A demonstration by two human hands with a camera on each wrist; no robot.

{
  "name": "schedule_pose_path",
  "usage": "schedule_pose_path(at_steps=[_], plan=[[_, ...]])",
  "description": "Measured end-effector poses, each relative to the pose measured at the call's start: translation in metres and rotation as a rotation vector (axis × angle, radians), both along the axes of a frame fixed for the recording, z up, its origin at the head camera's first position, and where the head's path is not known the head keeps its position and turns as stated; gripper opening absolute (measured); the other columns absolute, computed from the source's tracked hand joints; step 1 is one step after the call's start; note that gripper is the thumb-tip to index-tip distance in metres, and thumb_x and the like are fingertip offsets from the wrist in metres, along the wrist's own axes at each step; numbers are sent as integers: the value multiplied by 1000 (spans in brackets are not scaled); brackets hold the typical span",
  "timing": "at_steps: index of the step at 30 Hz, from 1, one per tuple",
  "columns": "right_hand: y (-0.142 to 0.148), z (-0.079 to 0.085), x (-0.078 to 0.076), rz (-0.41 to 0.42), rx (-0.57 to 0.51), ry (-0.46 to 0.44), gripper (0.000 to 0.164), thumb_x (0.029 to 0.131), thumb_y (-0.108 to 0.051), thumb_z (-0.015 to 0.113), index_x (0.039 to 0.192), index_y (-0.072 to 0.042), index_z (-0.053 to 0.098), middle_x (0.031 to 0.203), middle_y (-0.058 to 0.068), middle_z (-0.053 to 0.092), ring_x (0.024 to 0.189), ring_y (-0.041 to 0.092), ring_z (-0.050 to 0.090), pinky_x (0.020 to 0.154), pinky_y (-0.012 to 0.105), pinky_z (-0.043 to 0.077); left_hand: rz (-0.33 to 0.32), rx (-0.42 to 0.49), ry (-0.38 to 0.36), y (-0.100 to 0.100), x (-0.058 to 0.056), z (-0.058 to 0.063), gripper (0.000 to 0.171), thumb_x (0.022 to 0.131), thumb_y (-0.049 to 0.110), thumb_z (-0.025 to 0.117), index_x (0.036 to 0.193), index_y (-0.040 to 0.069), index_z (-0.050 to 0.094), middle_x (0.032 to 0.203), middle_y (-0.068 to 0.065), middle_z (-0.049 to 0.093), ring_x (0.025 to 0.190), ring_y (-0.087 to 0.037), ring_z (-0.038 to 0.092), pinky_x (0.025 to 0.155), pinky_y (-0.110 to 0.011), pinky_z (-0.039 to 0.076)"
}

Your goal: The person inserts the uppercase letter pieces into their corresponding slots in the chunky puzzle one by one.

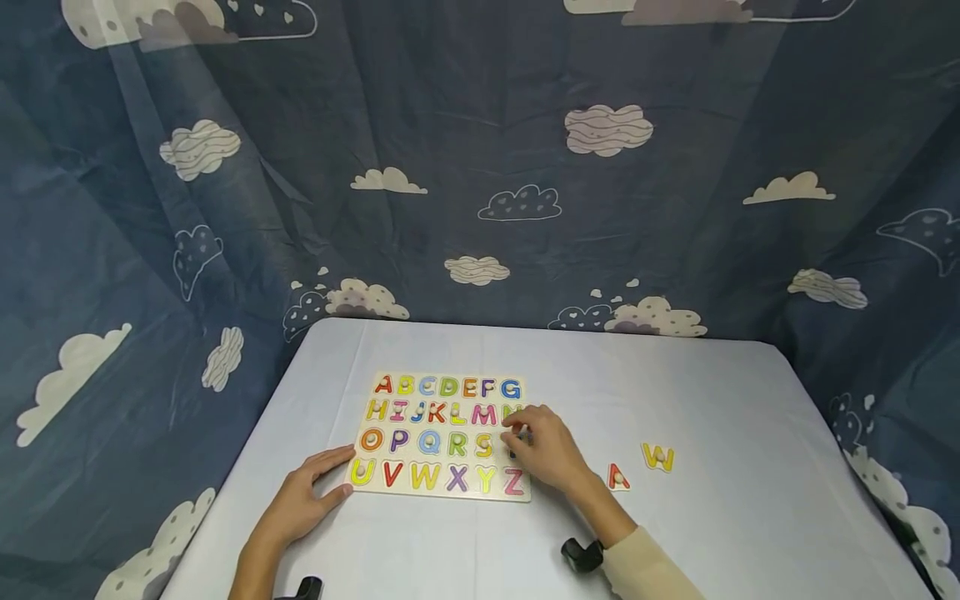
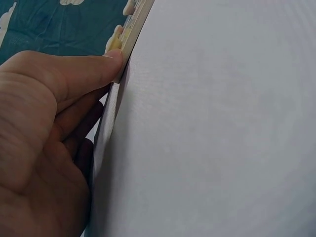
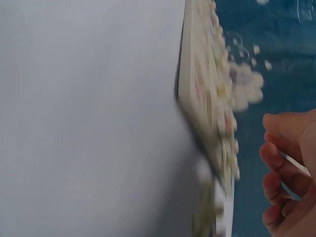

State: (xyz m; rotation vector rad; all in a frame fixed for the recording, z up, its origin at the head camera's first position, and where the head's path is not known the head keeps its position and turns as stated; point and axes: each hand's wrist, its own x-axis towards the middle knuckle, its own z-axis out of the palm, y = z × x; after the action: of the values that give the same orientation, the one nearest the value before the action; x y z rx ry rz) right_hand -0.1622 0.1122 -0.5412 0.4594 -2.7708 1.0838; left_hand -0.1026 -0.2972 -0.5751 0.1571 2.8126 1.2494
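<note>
A wooden alphabet board with rows of coloured letters lies flat on the table. My left hand rests at its lower left, fingertips on the left edge and thumb at the corner. In the left wrist view the thumb presses against the board's edge. My right hand hovers over the board's right side, covering part of the letters there. Its fingers are loosely bent with nothing between them in the right wrist view.
Right of the board lie a loose red letter A and a yellow letter W. A white cloth covers the table. Behind and at the sides hangs a dark blue curtain with cloud prints.
</note>
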Motion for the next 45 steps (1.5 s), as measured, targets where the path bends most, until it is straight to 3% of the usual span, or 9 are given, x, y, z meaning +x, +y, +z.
schedule_pose_path(at_steps=[6, 11, 16, 23, 28, 33, 45], plan=[[65, 1, 9, -56, 72, -32, 15, 90, -17, 81, 105, -15, 79, 89, -10, 68, 88, 14, 58, 79, 33, 52, -6, 18, -1, 2, -1, -3, 60, 89, 23, 81, 145, 19, 61, 153, -3, 56, 149, -38, 40, 121, -63, 31], [114, -2, 20, -22, 130, -41, 15, 90, -13, 80, 105, -16, 79, 95, -11, 71, 96, 17, 62, 87, 44, 56, 2, 3, -7, 2, 0, -2, 60, 89, 24, 81, 145, 20, 61, 153, -3, 56, 149, -37, 40, 121, -63, 31], [145, -7, 30, 6, 165, -83, 16, 90, -11, 78, 102, -21, 79, 102, -12, 73, 103, 16, 64, 95, 48, 55, 2, -15, 4, -1, 1, 0, 60, 90, 30, 81, 145, 20, 61, 153, -2, 56, 149, -37, 41, 120, -64, 32], [161, -11, 41, 53, 151, -116, 21, 95, -9, 71, 107, -25, 78, 107, -14, 73, 102, 9, 63, 92, 36, 55, -2, -10, 15, -1, 2, 2, 60, 89, 29, 81, 145, 18, 61, 153, -4, 56, 148, -39, 41, 120, -65, 32], [167, -11, 48, 152, 78, -113, 27, 94, -3, 70, 111, -23, 77, 110, -10, 72, 102, 10, 62, 89, 28, 53, -7, 5, 26, -1, 2, -1, 60, 89, 27, 82, 144, 17, 62, 152, -4, 57, 148, -38, 42, 120, -63, 32], [171, -13, 51, 233, 62, -88, 23, 94, -9, 74, 110, -24, 79, 109, -9, 69, 99, 9, 60, 83, 26, 53, -7, 1, 27, -1, 2, -2, 60, 89, 29, 82, 144, 17, 62, 152, -4, 57, 148, -38, 42, 119, -64, 33], [171, -14, 52, 206, 120, -23, 28, 89, -2, 77, 108, -23, 80, 105, -13, 72, 98, 6, 60, 81, 26, 55, -14, 6, 23, -1, 2, -1, 61, 89, 29, 81, 145, 17, 61, 153, -4, 56, 148, -38, 41, 120, -65, 32]])
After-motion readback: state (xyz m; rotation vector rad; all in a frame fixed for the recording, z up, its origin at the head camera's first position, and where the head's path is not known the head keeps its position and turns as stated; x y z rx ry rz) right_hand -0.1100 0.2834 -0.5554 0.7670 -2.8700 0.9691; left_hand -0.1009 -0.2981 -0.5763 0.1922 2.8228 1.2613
